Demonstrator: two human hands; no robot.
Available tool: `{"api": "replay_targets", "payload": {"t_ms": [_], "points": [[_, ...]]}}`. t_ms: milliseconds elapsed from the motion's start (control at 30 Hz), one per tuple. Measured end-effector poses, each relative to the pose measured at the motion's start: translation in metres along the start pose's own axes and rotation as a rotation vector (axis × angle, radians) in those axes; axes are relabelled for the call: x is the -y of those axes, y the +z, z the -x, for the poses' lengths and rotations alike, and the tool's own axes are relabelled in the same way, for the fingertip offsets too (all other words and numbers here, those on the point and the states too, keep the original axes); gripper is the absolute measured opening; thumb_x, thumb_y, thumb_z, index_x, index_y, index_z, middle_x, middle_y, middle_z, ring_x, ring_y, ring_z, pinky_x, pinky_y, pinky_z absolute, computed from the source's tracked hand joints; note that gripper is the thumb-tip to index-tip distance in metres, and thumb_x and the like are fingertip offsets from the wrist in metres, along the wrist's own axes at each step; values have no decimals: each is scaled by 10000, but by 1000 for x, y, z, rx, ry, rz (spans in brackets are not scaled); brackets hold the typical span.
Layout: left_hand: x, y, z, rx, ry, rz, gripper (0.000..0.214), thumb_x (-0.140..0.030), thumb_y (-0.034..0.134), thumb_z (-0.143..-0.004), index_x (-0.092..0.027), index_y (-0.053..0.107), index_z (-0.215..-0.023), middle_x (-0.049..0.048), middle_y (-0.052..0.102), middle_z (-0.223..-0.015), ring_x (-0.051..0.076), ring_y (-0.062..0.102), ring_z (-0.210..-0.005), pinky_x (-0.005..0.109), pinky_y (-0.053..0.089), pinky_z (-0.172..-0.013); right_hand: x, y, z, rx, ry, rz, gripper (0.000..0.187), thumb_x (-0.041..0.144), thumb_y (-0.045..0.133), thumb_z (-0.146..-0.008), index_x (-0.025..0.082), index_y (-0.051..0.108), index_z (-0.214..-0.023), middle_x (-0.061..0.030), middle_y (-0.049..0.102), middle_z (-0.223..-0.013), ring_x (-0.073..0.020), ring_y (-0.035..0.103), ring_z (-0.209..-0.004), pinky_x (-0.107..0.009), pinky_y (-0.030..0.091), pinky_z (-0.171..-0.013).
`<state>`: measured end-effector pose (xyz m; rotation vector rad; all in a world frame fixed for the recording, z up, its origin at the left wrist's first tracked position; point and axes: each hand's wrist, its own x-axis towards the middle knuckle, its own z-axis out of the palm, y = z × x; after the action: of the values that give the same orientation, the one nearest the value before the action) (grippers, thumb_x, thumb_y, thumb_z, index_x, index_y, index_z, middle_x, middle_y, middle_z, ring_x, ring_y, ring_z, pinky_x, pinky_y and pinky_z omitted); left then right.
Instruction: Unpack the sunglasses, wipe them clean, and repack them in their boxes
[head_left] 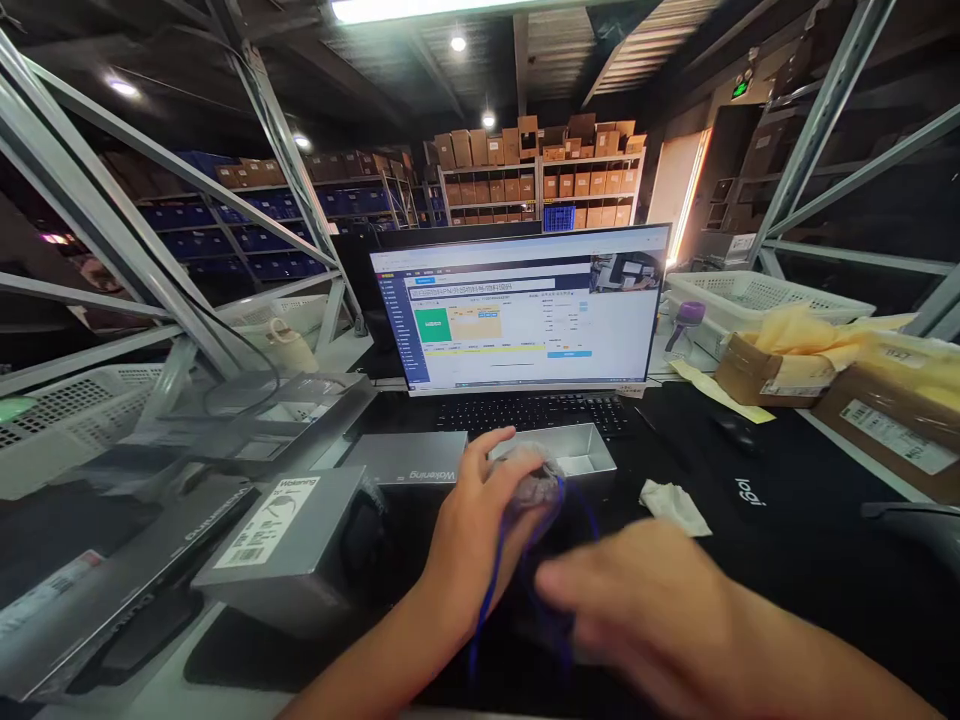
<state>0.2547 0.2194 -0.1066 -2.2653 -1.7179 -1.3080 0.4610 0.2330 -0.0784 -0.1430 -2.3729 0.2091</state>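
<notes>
My left hand is curled round a small item wrapped in clear plastic, with a blue cord hanging down from it. My right hand is in front of it, low over the black desk mat, and is smeared by motion, so its fingers do not show clearly. It seems to touch the blue cord near its lower end. Both hands are in front of a keyboard and a lit monitor.
Grey "Wokening" boxes lie left: one labelled, one flat, one open lid. A crumpled paper lies right of my hands. Cardboard boxes with yellow packing, white baskets and metal rack struts surround the desk.
</notes>
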Motion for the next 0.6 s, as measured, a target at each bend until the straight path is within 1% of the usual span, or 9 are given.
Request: {"api": "replay_targets", "payload": {"t_ms": [67,100,167,233,300,367,467,533,600], "points": [[1,-1,-1,-26,15,8,257,-184,636,-899,-276,579,-1132,95,439,-1406,257,630,-1161,392,591,-882,-13,-6,2,-92,183,31,376,186,457,-1012,219,486,-1385,-29,752,-959,-136,706,-758,-240,543,-688],[2,-1,-1,-18,28,10,225,-192,643,-897,-262,585,-1102,101,437,-1406,259,634,-1149,395,594,-870,-20,-8,3,-107,263,80,381,202,485,-1003,235,504,-1382,-32,738,-961,-137,692,-729,-247,546,-679],[3,-1,-1,19,47,12,183,-211,670,-884,-248,602,-1050,102,433,-1414,233,668,-1039,402,602,-834,-31,-6,3,-83,325,175,361,286,570,-976,256,574,-1336,-64,705,-1039,-141,666,-689,-272,553,-641],[4,-3,-1,69,47,13,169,-207,693,-863,-243,618,-1010,95,435,-1429,189,681,-899,409,608,-800,-38,2,2,-56,320,220,338,352,641,-938,273,635,-1267,-105,651,-1189,-177,688,-788,-317,584,-676],[4,-6,-1,138,38,37,161,-188,698,-847,-241,627,-981,82,446,-1441,166,676,-838,405,612,-785,-42,10,2,-33,307,203,305,357,677,-917,276,662,-1211,-118,608,-1269,-218,698,-930,-349,607,-737],[3,-12,-2,225,44,98,142,-166,677,-850,-240,635,-964,69,452,-1454,170,682,-873,391,614,-811,-45,15,3,1,267,147,258,321,668,-928,268,667,-1181,-117,595,-1295,-228,689,-1024,-350,610,-795],[3,-20,-6,354,86,179,98,-165,626,-889,-236,652,-951,57,474,-1446,203,674,-1038,352,600,-891,-49,14,4,51,186,107,213,236,596,-967,255,659,-1170,-112,580,-1331,-196,687,-1019,-318,598,-819],[4,-23,-8,396,114,146,85,-199,585,-926,-240,657,-946,54,517,-1399,214,655,-1104,336,593,-907,-51,11,3,88,158,161,224,177,542,-977,244,655,-1159,-112,576,-1342,-195,673,-1031,-313,586,-815],[9,-26,-11,409,174,34,101,-268,557,-955,-247,656,-951,55,549,-1361,205,675,-1038,330,603,-851,-54,8,0,153,128,242,233,150,515,-977,226,654,-1148,-125,572,-1350,-218,639,-1086,-332,565,-838]]}}
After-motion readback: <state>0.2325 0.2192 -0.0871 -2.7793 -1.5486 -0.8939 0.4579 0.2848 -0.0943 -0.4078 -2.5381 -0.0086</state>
